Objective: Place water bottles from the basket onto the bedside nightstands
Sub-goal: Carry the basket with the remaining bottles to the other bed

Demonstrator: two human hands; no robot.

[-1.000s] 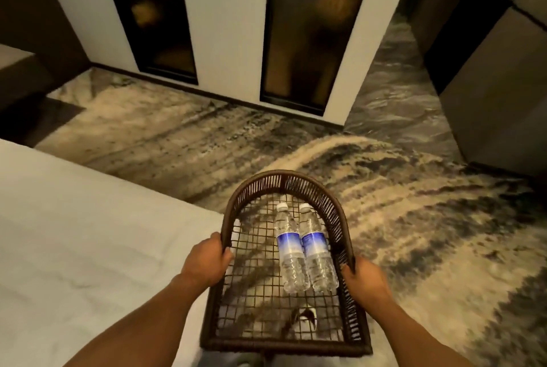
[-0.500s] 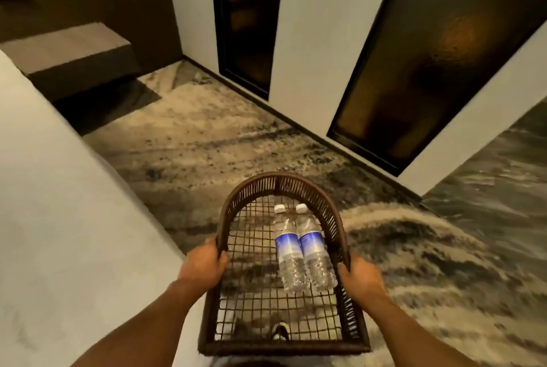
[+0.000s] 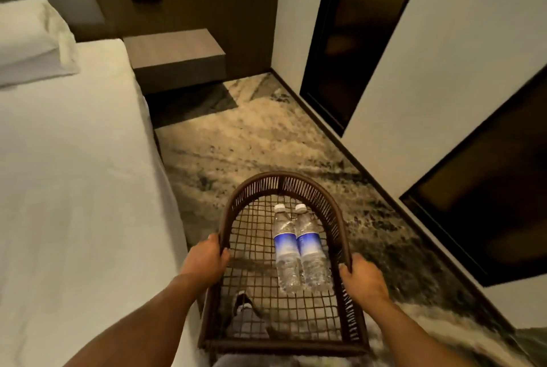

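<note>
Basket [image 3: 340,224] | both rims gripped, left hand [image 3: 207,260], right hand [image 3: 362,279], for level carrying | bottles [image 3: 299,251] lying between hands | nightstand [image 3: 174,56] well ahead

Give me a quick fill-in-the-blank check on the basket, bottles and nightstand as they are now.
1. The basket holds ____ bottles.
2. Both bottles lie with caps pointing ____ from the person.
3. The left hand and right hand each grip the basket's ____.
4. The nightstand stands beside the ____.

Missing words: two; away; rim; bed
</note>
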